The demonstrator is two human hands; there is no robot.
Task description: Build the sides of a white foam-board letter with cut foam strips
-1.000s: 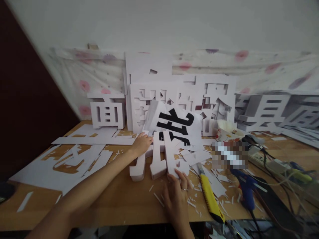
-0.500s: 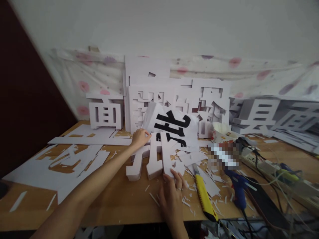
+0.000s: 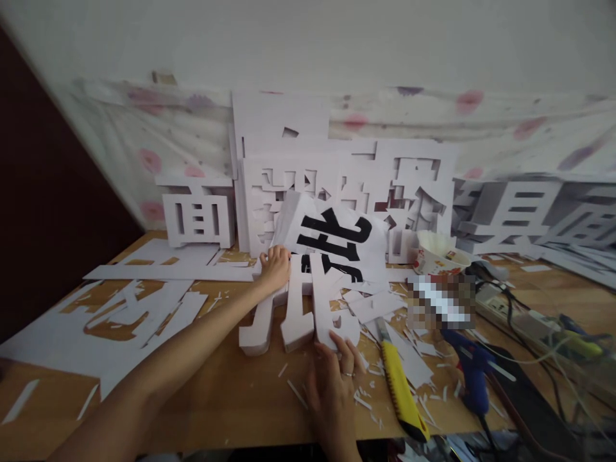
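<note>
A thick white foam-board character stands tilted on the table in front of me. My left hand is closed over its upper left part, with the fingertips partly hidden behind it. Low on the right side, my right hand, wearing a ring, grips the curved end with bent fingers. Just behind the character leans a white paper sheet printed with bold black strokes. To the right of my right hand lies a yellow utility knife, its blade pointing away from me.
Foam offcuts litter the wooden table. Cut-out boards lie left. Finished characters and stencil boards stand along the wall. A paper bowl, blue glue gun and power strip with cables occupy the right.
My left hand has curled further over the character's upper left part. My right hand stays at its lower right, and the view has shifted slightly.
</note>
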